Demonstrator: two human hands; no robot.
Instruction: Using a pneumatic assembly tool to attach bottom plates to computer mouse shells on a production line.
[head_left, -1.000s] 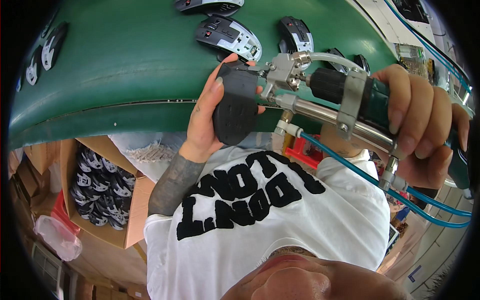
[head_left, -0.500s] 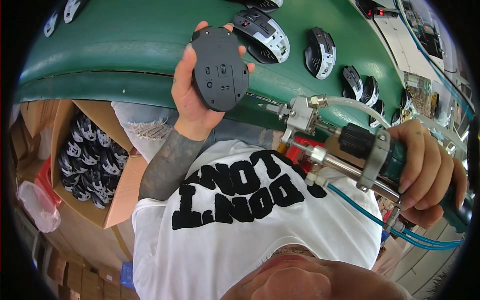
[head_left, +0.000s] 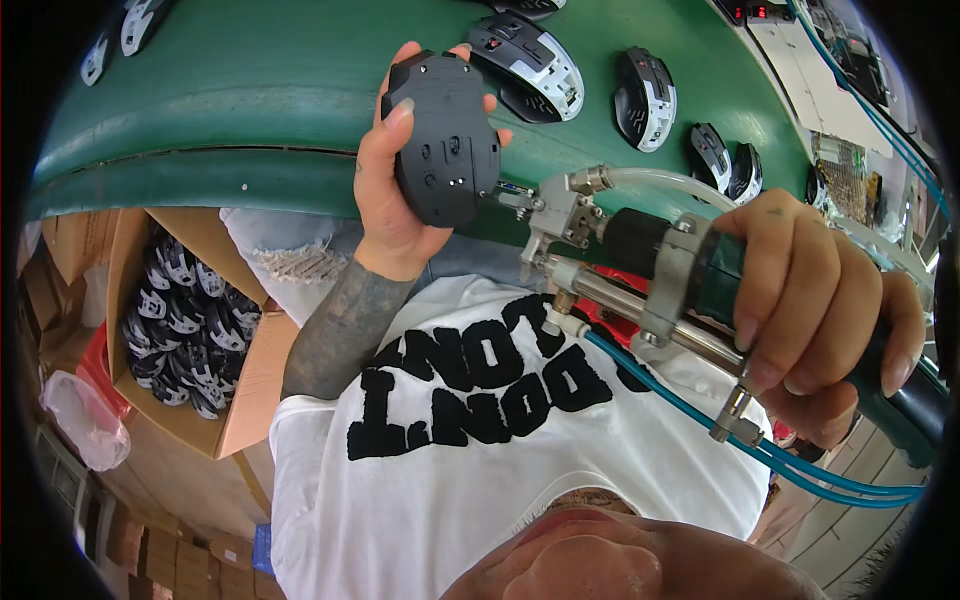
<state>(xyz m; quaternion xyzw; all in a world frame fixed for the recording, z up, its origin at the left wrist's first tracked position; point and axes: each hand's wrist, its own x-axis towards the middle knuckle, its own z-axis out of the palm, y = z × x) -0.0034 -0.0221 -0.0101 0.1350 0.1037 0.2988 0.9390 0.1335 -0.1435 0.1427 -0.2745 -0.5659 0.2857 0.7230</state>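
My left hand (head_left: 380,185) is closed around a black computer mouse (head_left: 446,135), its underside turned toward me, thumb along one edge and fingertips showing at the other. Small screw holes dot that underside. A green-bodied power screwdriver (head_left: 722,268) with a metal screw-feed head is gripped in my right hand (head_left: 815,300). Its narrow tip points left and reaches the mouse's lower right edge; whether it touches cannot be made out. A clear hose (head_left: 655,178) and blue air tubes (head_left: 790,470) run from the tool.
Several partly open black-and-white mice (head_left: 645,100) lie on the green conveyor belt (head_left: 300,85). Below on the left, an open cardboard box (head_left: 255,385) holds many mouse parts (head_left: 190,325). A plastic bag (head_left: 88,420) hangs beside it. Equipment with red displays (head_left: 760,12) stands at far right.
The screwdriver has moved left in my right hand, its tip now at the mouse's edge. My left hand and the mouse have shifted slightly right. The mice on the belt have moved a little.
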